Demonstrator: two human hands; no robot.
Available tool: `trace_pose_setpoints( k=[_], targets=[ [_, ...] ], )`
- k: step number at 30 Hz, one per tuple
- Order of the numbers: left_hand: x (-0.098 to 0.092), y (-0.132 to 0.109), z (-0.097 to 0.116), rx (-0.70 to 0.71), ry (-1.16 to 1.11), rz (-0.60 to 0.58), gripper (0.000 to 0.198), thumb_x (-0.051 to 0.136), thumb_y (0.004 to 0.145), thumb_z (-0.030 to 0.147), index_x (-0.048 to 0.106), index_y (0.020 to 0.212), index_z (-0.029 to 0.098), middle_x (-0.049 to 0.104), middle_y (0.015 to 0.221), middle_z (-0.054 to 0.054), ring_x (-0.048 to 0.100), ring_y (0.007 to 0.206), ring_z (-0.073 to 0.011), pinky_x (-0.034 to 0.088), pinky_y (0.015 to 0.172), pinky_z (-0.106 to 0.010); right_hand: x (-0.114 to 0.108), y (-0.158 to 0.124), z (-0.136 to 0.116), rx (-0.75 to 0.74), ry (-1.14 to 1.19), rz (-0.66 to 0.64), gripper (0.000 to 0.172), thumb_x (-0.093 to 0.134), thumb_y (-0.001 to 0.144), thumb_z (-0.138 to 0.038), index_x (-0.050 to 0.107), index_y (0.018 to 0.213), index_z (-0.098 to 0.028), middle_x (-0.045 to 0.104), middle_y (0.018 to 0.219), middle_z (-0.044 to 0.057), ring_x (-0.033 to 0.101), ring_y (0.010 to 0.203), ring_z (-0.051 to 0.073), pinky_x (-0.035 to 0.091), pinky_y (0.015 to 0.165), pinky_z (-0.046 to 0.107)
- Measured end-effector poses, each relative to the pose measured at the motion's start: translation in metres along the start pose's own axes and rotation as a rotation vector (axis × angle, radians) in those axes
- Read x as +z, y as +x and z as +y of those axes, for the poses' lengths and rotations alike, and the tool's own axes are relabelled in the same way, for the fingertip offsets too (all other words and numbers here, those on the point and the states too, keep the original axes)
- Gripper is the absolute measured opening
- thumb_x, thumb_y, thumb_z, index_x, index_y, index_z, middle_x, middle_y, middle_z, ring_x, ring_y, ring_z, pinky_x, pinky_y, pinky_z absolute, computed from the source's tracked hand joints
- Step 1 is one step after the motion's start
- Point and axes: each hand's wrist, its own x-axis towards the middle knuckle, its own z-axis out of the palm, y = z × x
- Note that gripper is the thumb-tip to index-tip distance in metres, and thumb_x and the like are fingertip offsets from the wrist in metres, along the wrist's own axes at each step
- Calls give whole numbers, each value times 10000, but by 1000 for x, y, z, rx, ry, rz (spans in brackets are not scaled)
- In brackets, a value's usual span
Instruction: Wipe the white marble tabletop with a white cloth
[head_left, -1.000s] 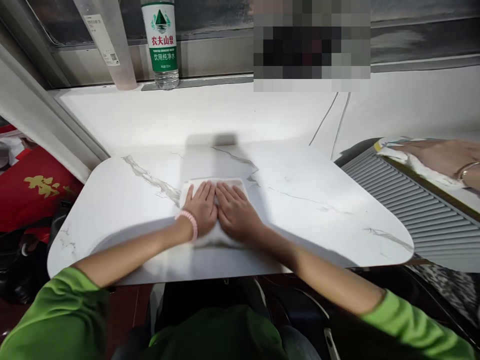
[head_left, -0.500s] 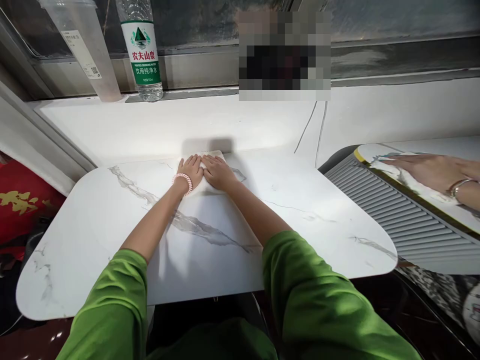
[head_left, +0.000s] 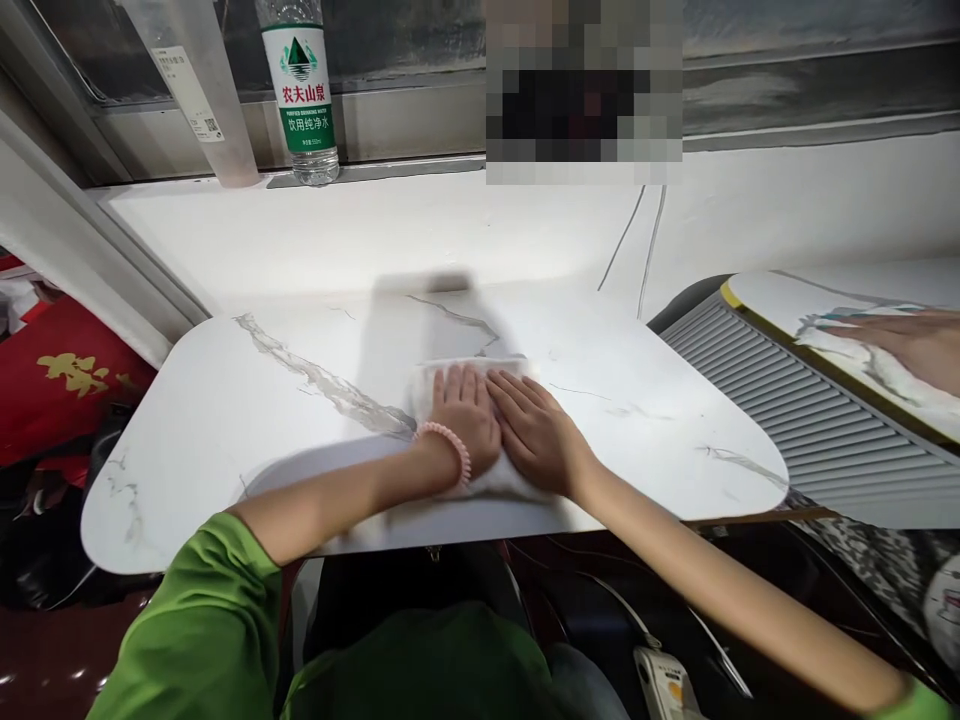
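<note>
The cloth point(head_left: 504, 486) lies beneath 2 open, flat hands, nearer the surface's point(head_left: 225, 420) front edge than its back: left hand point(head_left: 466, 420) over its left part, right hand point(head_left: 536, 430) over its right, neither nearer.

Three hands, namely one left hand point(head_left: 469, 418), one right hand point(head_left: 541, 430) and one co-worker's hand point(head_left: 926, 345), are touching two cloths point(head_left: 506, 486) point(head_left: 855, 352). Two tables point(head_left: 247, 430) point(head_left: 784, 300), one bottle point(head_left: 301, 95) and one tall container point(head_left: 201, 100) are standing; two wall wires point(head_left: 621, 238) point(head_left: 651, 250) are hanging; one pink bracelet point(head_left: 456, 443) is showing.
</note>
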Motion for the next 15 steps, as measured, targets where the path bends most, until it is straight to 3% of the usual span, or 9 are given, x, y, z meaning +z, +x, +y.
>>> trace_pose_setpoints(
  k=[4, 7, 11, 15],
  targets=[
    [4, -9, 25, 50, -52, 23, 632, 378, 956, 302, 374, 1507, -7, 294, 1599, -210, 204, 1495, -410, 169, 1239, -572, -11, -34, 8, 27, 45, 6, 569, 299, 958, -286, 462, 1485, -148, 480, 1510, 125, 395, 1440, 254, 333, 1187, 514],
    [7, 2, 24, 74, -81, 36, 630, 373, 954, 310, 385, 1509, 14, 324, 1593, -192, 216, 1497, -395, 181, 1245, -546, -10, -31, 19, 50, 49, -1, 586, 316, 943, -282, 440, 1498, -138, 488, 1504, 137, 411, 1430, 265, 346, 1175, 525],
    [7, 43, 4, 67, -38, 26, 628, 303, 975, 281, 321, 1520, -32, 284, 1608, -207, 204, 1506, -369, 150, 1248, -527, 1, 9, 42, 54, 9, -12, 574, 332, 927, -246, 475, 1471, -133, 515, 1484, 141, 452, 1400, 278, 361, 1157, 525],
    [-1, 103, -30, 38, -18, 24, 604, 266, 980, 234, 303, 1528, -16, 286, 1618, -171, 210, 1512, -317, 134, 1250, -488, 14, 76, 69, 64, -34, 12, 528, 347, 914, -210, 555, 1373, -52, 562, 1433, 178, 490, 1364, 290, 361, 1152, 471]
  ],
)
